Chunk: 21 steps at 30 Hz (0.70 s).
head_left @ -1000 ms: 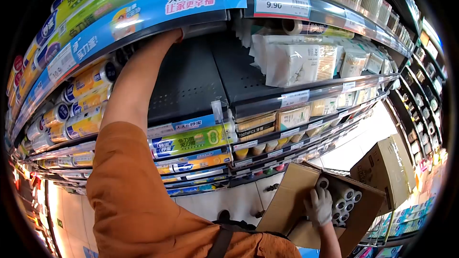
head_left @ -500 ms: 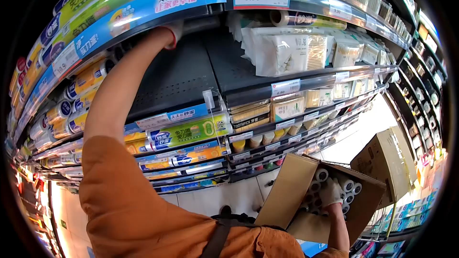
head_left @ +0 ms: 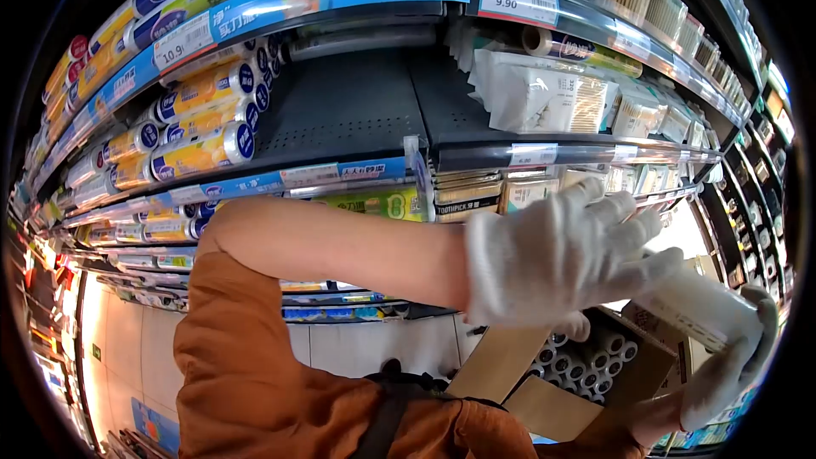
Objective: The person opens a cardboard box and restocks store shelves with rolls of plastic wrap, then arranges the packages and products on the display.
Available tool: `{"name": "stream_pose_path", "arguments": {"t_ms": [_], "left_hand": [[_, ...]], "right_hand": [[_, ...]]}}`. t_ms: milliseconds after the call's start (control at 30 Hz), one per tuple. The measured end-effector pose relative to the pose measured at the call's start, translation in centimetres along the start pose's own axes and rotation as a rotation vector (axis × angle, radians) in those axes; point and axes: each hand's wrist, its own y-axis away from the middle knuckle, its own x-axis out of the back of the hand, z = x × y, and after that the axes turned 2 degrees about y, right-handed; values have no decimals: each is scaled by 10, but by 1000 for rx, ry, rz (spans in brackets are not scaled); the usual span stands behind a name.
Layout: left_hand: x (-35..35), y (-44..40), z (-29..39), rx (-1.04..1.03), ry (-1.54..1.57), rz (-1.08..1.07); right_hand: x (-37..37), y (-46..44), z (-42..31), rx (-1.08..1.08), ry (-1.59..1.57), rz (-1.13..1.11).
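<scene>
Lower right: right hand point(head_left: 733, 359) pinched white roll point(head_left: 695, 306); left hand point(head_left: 557, 257) reached its upper end, grip unclear. Early release risked drop.

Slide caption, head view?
White-gloved right hand holds whitish cylindrical roll; white-gloved left hand at its end; brown cardboard box below.

Right grip point(head_left: 729, 361) holds a pale roll point(head_left: 693, 306); the left grip point(head_left: 552, 259) perhaps touches it.
</scene>
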Motion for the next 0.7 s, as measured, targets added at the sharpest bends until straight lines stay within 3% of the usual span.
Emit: {"name": "stream_pose_path", "arguments": {"t_ms": [133, 167, 233, 267, 333, 400, 467, 500, 600, 700], "left_hand": [[27, 0, -4, 110, -489, 53], [20, 9, -17, 184, -666, 168], [41, 24, -49, 268, -667, 101], [66, 38, -67, 270, -491, -84], [84, 65, -88, 490, -590, -307], [96, 85, -104, 794, -637, -511], [101, 104, -129, 930, -654, -567], [100, 112, -143, 968, -669, -623], [90, 124, -199, 1083, -659, -798], [69, 151, -252, 1093, -601, -813]], "right_hand": [[-96, 4, -22, -180, -234, 280], [-98, 22, 6, -177, -294, 150], [-92, 40, 29, -289, -331, -243], [-91, 42, 29, -403, -305, -503], [-81, 66, 66, -710, 47, -985], [-72, 127, 123, -431, 388, -1078], [-67, 189, 161, -251, 701, -1057], [-69, 210, 161, -330, 795, -1011], [-71, 249, 171, -629, 408, -752], [-61, 260, 172, -631, 398, -791]]}}
